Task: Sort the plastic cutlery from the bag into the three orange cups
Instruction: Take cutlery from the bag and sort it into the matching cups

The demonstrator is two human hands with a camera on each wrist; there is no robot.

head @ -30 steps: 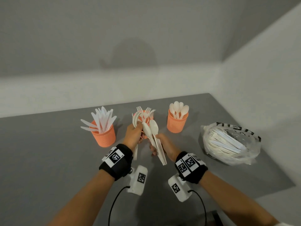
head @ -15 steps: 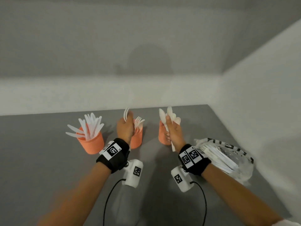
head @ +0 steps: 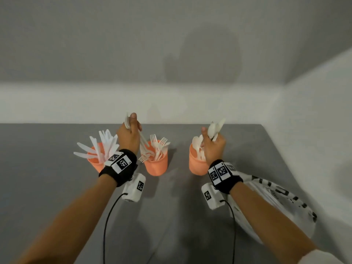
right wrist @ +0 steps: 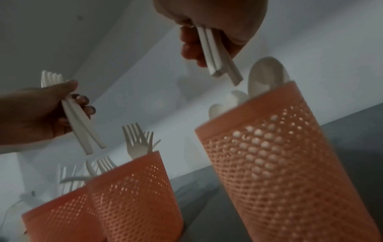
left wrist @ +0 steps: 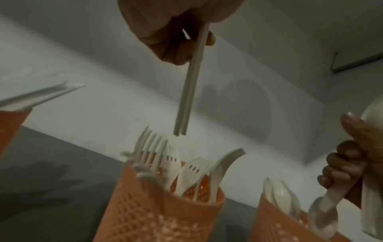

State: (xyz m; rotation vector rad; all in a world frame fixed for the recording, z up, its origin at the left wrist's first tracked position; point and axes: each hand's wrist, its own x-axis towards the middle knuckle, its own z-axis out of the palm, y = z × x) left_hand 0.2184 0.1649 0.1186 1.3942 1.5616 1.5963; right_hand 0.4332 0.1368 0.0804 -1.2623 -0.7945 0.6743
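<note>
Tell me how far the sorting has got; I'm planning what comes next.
Done: knives, forks and spoons already stand in the three orange mesh cups.

In hand: the left hand grips white plastic forks above the fork cup; the right hand grips white plastic spoons over the spoon cup.

Left: the clear plastic bag appears to hold more.

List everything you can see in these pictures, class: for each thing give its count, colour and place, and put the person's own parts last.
Orange cups: three, in a row on the table.
Knives: several, white, in the left cup.
Forks: several, white, in the middle cup.
Spoons: several, white, in the right cup.
Plastic bag: one, clear with black print, right of the cups, under the right forearm.
Table: one, grey.
Wrist cameras: two, white, cabled.
Left hand: grips forks above the middle cup.
Right hand: grips spoons above the right cup.
</note>
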